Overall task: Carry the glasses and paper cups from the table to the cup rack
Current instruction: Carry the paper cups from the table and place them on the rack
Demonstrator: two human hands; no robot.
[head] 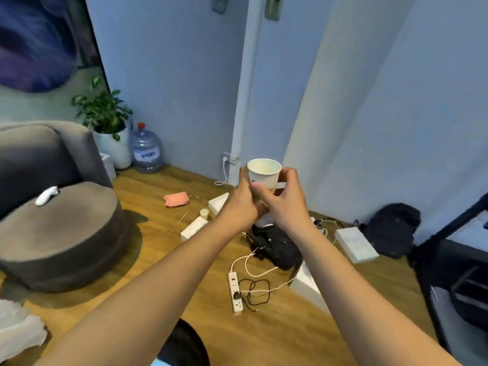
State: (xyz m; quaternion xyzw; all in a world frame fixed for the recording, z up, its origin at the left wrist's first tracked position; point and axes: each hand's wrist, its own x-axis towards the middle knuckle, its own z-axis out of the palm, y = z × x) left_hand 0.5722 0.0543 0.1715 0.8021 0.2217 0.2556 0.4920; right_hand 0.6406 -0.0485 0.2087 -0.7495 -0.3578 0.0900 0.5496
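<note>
Cup: 1 white paper cup [264,173], upright, mouth open to the camera, held in the air at the centre of the frame, above the wooden floor [277,336].
Left hand: left hand [241,204] wrapped on the cup's left side, fingers curled up along the wall.
Right hand: right hand [284,199] gripping the cup's right side and lower part, thumb across the front; both hands clamped on the same cup, touching each other below it.
Under the cup: something is hidden between the palms; cannot tell whether it is a second cup or a glass.
Step in hand: judged to be the carry, with the cup off the table and in transit.
Table and rack: neither is in view, so progress cannot be rated beyond 1 cup in hand.
Surroundings: grey sofa [52,207] at left of frame, water bottle [146,149] and plant [101,109] at upper left, power strip [235,293] and cables at lower centre, black bag [393,229] at right.
Next move: likely needs a turn toward the rack, cup kept level, feet clear of the floor cables.
Risk: thin paper wall may buckle under a 2-handed squeeze.
</note>
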